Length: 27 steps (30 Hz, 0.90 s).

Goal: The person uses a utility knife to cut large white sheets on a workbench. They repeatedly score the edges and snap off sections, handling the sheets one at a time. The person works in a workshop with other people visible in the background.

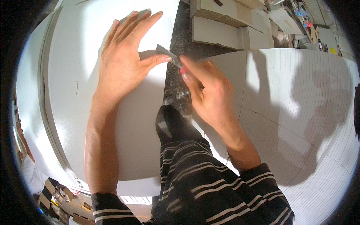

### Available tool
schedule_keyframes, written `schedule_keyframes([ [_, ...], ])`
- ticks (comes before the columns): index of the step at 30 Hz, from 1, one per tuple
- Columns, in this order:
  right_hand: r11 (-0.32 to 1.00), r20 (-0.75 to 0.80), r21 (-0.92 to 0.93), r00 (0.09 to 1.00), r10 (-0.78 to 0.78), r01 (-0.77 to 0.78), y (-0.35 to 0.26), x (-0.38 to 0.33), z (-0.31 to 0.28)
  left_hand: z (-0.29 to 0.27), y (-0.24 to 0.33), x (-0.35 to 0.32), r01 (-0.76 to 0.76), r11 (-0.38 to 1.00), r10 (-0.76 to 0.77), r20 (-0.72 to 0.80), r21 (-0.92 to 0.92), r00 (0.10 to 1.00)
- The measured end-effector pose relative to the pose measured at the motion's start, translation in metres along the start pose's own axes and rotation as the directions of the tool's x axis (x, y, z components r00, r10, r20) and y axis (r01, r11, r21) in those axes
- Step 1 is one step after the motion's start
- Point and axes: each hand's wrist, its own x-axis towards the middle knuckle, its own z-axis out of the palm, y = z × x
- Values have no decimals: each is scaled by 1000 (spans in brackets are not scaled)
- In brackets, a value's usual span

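- Black striped clothing [225, 180] nearest the camera, with two matching sleeves: one around the left forearm, one around the right.
- Left hand [122, 60] laid back-up on the white panel [75, 127], fingers stretched out and grasping nothing, thumb pointing toward the panel's right edge.
- Right hand [213, 88] pinching a flat grey tool [162, 51] between thumb and index finger; a small red part beside the fingertips.
- Tool set aslant across the panel's right edge, far end over the white face, close by the left thumb; contact with that thumb impossible to tell.
- White panel smooth and broad, glaring near the top, greyer in shade lower down, with one small dark squiggle left of the left wrist.
- Just right of the panel, a strip of dark speckled floor [178, 83], running between the two hands.
- Farther right, a broad white surface [258, 138] ruled with fine lines and crossed by large shadows.
- Beyond, pale boards [217, 32] at the top; small mixed clutter [305, 18] at upper right, more at lower left, too small to identify.
- By count: two hands, one tool, one panel beneath the left hand, one lined surface.
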Motion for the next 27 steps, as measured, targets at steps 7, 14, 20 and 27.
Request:
schedule_keyframes([
  [7,1000,-16,-4,1000,11,-11,1,0,4,1,-2,-1,-8,1000,7,-29,-20,1000],
  [14,998,-55,63,998,-15,19,5,-2,10,0,1,-1,15,1000,-15,9,-3,1000],
  [20,998,-35,62,999,-2,4,6,-8,8,-1,3,-2,30,999,-28,39,-36,999],
  [27,1000,-48,23,999,1,1,7,-3,9,4,3,-1,33,999,-33,-2,-14,999],
])
